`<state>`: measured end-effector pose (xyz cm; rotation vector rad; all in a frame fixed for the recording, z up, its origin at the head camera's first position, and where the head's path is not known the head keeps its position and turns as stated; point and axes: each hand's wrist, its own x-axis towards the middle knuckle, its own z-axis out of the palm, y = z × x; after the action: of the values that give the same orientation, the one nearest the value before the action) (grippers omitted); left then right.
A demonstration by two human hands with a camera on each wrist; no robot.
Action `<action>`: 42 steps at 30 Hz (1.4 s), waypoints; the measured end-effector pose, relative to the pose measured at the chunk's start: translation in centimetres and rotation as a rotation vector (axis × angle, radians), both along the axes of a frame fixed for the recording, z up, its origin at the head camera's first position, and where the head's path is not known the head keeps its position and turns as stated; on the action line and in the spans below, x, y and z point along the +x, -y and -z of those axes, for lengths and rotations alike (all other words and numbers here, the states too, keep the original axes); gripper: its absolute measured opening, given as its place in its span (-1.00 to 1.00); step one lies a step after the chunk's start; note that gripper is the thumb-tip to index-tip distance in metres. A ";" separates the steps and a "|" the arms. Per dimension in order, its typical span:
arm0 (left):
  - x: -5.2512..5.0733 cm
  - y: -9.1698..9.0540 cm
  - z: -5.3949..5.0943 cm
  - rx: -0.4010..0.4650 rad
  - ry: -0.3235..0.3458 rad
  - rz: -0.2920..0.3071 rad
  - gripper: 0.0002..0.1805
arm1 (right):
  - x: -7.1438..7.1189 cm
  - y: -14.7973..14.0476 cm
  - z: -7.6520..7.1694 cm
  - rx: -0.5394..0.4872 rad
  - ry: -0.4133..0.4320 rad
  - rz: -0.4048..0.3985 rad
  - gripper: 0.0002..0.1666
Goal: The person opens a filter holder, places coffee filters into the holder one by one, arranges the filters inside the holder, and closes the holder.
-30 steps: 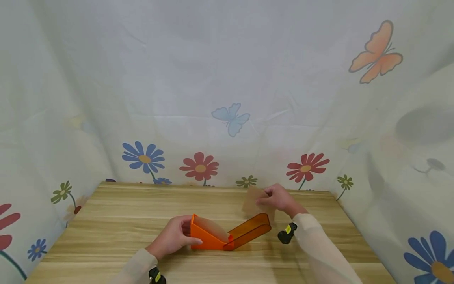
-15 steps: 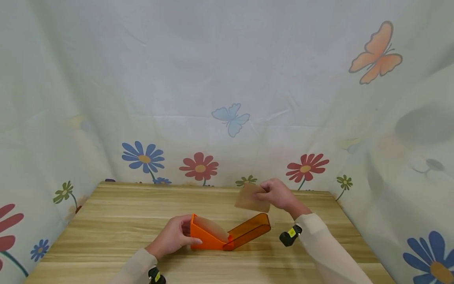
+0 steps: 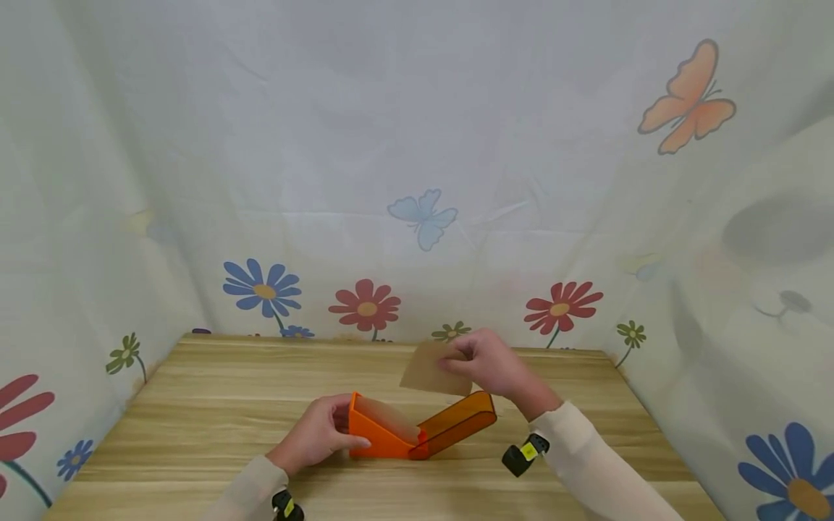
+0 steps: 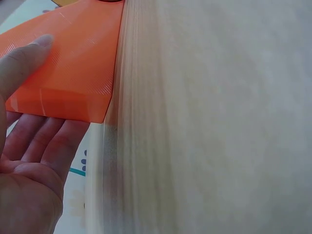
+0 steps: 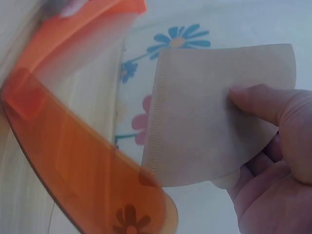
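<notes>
Right hand (image 3: 491,365) pinches tan cone coffee filter (image 3: 426,369), held up beyond orange filter box (image 3: 378,439). Versus one second ago: filter shifted leftward, nearer box, still outside it. Left hand (image 3: 318,435) grips box's left end, unmoved. Amber lid (image 3: 459,422) open, right of box. No brand, label or writing legible.

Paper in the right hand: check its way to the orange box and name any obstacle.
Nothing visible stands between the paper and the opening of the box; what looks like more paper lies inside. The lid is open to the right, seemingly off that path.
</notes>
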<state>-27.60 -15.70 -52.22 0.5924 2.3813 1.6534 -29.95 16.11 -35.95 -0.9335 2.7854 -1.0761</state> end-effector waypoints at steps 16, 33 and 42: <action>0.0 -0.1 -0.2 -0.015 -0.003 -0.007 -0.36 | 0.1 2.8 1.9 0.026 -0.001 -0.033 -0.51; 0.2 0.0 -0.5 -0.015 0.012 -0.007 -0.39 | 0.5 3.4 2.5 0.023 0.041 -0.109 -0.74; 0.1 0.0 -0.5 -0.020 0.016 -0.005 -0.37 | 0.7 4.2 3.2 0.033 0.034 -0.153 -0.89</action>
<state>-27.50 -15.71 -51.67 0.5680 2.3870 1.6275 -29.27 11.92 -39.12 -1.0927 2.6460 -1.0115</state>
